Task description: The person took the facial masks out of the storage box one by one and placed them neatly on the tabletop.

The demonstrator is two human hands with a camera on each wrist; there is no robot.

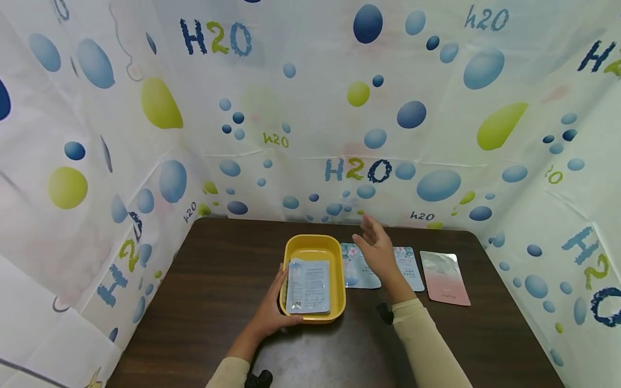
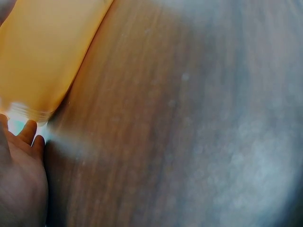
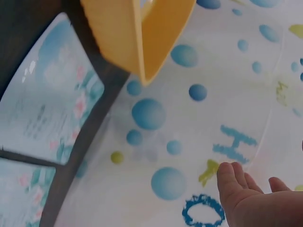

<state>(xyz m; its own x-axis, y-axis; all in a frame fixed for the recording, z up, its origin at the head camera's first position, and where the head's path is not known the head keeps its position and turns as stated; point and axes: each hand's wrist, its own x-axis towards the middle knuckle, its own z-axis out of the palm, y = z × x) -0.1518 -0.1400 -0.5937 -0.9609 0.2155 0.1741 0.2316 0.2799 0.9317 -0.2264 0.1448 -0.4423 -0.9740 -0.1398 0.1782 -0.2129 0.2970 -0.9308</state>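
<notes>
My left hand point(image 1: 271, 310) grips the yellow plastic tray point(image 1: 312, 237) at its near left corner, thumb along the front side and fingers along the left. In the left wrist view the fingers point(image 2: 29, 130) lie by the tray's end. Inside the tray a silver-blue foil sachet point(image 1: 308, 286) lies with its printed text up; whether others lie under it I cannot tell. My right hand point(image 1: 378, 249) is raised over two pale blue floral sachets, the left one point(image 1: 359, 268) and the right one point(image 1: 408, 264), partly covering them. Its fingers are extended and hold nothing.
A pink and silver sachet point(image 1: 445, 279) lies to the right of the floral ones. The dark wooden table point(image 1: 204, 302) is bordered at the back and sides by a white sheet point(image 1: 310, 108) printed with blue and green drops.
</notes>
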